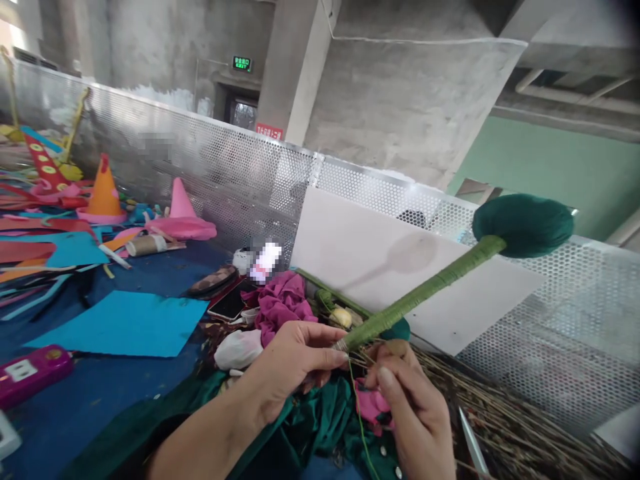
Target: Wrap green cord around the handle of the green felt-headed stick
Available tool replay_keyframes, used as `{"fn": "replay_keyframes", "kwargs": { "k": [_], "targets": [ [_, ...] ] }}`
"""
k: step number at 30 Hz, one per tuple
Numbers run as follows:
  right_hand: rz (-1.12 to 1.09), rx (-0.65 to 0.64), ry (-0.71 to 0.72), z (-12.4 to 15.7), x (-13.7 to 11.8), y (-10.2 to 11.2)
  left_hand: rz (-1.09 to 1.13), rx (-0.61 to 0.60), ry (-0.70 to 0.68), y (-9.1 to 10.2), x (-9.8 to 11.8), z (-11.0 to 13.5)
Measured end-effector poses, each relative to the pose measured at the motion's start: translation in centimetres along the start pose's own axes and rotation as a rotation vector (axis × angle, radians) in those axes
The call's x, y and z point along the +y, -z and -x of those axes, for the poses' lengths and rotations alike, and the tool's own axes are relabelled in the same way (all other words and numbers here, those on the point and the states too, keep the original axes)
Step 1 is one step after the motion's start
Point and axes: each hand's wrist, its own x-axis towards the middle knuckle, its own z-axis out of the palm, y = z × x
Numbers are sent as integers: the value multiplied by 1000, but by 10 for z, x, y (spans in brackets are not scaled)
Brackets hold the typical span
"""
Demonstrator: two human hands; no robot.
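Observation:
My left hand (295,360) is closed around the lower end of a stick (420,293) wrapped in green thread. The stick slants up to the right and bears a dark green fabric-covered ball (525,223) at its top. From the lower end a loose green thread (361,420) hangs down between my hands. My right hand (415,400) is just right of that end, its fingers pinched together; what they hold is hidden. Close below those fingers is a bright pink cloth piece (371,403). Dark green satiny cloth (320,413) lies beneath both hands.
Dry twigs (525,400) and a metal blade (473,440) lie at right. A white board (360,247) leans on the perforated metal panel (200,160). Magenta cloth (285,303), a phone (233,297), a blue sheet (125,323) and felt cones (103,193) are at left.

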Motion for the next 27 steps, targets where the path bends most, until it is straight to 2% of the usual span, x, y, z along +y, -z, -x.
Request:
{"fn": "replay_keyframes", "kwargs": {
  "k": [2,4,6,8,10,12,16,22,25,27],
  "targets": [
    [-201,38,107,2,-3,-3,46,-60,20,-2,-3,-1],
    [-460,-14,143,2,-5,-11,70,-101,38,-5,-6,-1],
    [-676,-44,97,3,-4,-20,72,-102,55,-6,-7,0],
    [-782,2,10,4,0,-27,57,-80,83,-7,-8,0],
    [-747,105,-51,7,5,-30,32,-73,104,-6,-8,-1],
    [-622,177,-46,10,9,-30,21,-67,107,-6,-9,-2],
    [-423,204,32,16,15,-30,37,-32,99,-7,-12,-3],
    [-273,265,91,22,16,-38,33,18,91,-10,-10,-2],
    [-159,204,142,21,10,-37,-49,62,44,-11,-8,-4],
    [-109,63,188,17,3,-33,-136,90,-9,-12,-8,-5]
  ]
}}
